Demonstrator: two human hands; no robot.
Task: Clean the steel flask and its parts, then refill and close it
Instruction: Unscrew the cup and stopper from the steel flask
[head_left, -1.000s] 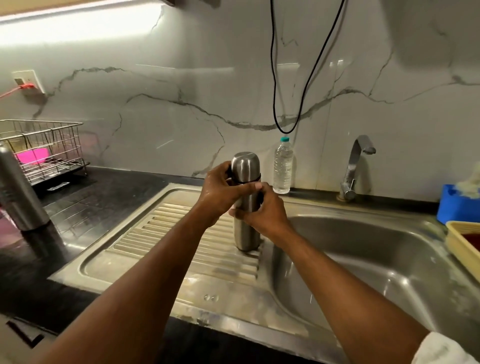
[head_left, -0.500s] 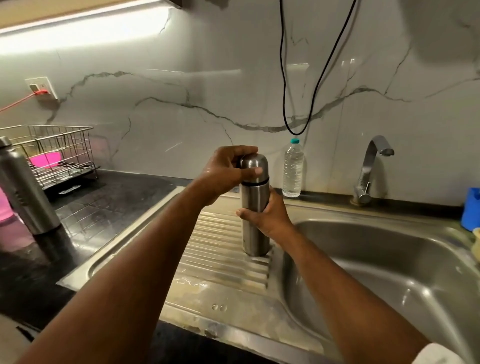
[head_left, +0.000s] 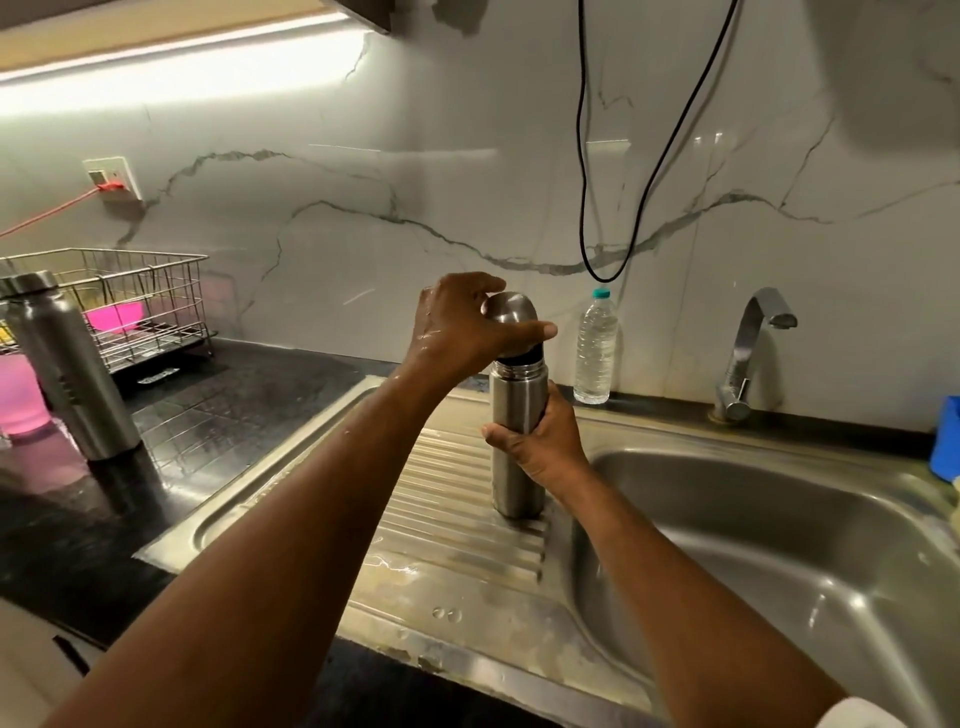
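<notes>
A white marble-look wall with grey veins backs the whole counter, and a black cable hangs down it in a loop. Below runs the black stone countertop, and set into it is the wide stainless steel sink with its ribbed draining board on the left of the basin. At the back of the basin stands a curved steel tap.

On the counter to the left sits a wire dish rack with something pink inside it, and in front of it a tall steel bottle stands upright beside a pink container at the frame's edge.

The slim cylindrical steel flask stands upright on the ribbed draining board, close to the basin's edge. The right hand wraps its fingers round the middle of the flask body and grips it firmly. The left hand, wet with droplets, clasps the rounded steel cap from above, thumb stretched across its front; the cap sits tilted, lifted just clear of the flask's threaded neck, with a dark rim showing beneath it.

Just behind the flask, against the wall, stands a small clear plastic water bottle with a teal lid. At the far right edge a blue object pokes into view.
</notes>
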